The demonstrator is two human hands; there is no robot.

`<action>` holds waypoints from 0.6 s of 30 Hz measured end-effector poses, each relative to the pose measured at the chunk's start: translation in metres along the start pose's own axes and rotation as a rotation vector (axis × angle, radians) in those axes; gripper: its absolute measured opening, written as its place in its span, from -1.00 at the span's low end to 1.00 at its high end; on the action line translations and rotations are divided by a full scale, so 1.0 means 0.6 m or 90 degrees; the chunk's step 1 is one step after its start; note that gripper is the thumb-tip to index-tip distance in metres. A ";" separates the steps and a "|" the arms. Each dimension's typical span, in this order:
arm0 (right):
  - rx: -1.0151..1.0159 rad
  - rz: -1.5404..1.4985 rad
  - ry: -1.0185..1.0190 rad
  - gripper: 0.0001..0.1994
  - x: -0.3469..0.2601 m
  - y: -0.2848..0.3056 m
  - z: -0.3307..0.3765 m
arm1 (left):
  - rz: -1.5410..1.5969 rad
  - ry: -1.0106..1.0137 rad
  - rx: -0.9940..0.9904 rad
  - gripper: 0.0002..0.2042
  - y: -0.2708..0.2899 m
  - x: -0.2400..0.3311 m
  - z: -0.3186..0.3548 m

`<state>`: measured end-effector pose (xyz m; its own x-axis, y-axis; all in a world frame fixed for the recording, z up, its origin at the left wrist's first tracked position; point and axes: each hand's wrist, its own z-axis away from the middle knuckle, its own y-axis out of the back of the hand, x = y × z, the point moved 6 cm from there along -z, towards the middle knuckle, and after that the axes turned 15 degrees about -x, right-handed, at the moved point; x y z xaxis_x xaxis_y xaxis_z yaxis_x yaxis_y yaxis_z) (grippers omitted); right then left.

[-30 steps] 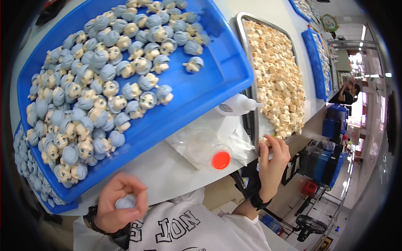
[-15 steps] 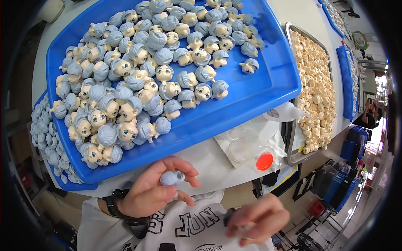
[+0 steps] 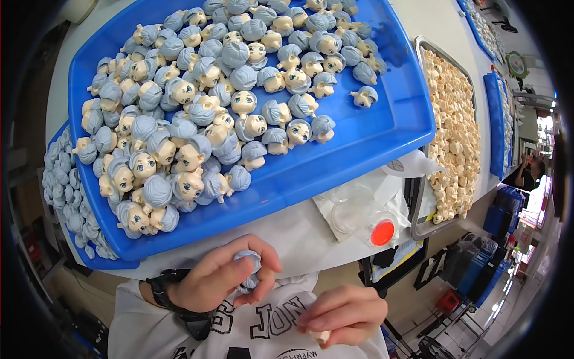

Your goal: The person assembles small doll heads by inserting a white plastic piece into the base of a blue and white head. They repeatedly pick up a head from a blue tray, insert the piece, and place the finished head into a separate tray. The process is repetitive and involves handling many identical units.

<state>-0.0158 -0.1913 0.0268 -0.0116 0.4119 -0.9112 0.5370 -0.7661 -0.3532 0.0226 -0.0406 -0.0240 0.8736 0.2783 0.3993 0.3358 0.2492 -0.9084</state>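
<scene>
Left hand [image 3: 222,278] grips a blue-haired doll head [image 3: 249,261] below the blue tray [image 3: 335,161].

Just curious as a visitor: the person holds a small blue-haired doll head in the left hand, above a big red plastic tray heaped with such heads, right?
Not quite: the head view shows the big plastic tray is blue, not red. The left hand does hold a small blue-haired doll head, and the tray is heaped with such heads.

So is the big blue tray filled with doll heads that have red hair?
No, the doll heads piled in the blue tray all have pale grey-blue hair, like the one in the left hand.
</scene>
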 end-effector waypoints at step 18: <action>0.407 0.783 -0.046 -0.59 -0.083 0.068 0.021 | -0.158 -0.010 0.001 -0.55 -0.008 0.007 -0.005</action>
<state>-0.0044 -0.2492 0.0550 0.1289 -0.6966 -0.7058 -0.2413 -0.7124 0.6590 0.0254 -0.0435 -0.0183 0.7589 0.2220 0.6122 0.5392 0.3129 -0.7818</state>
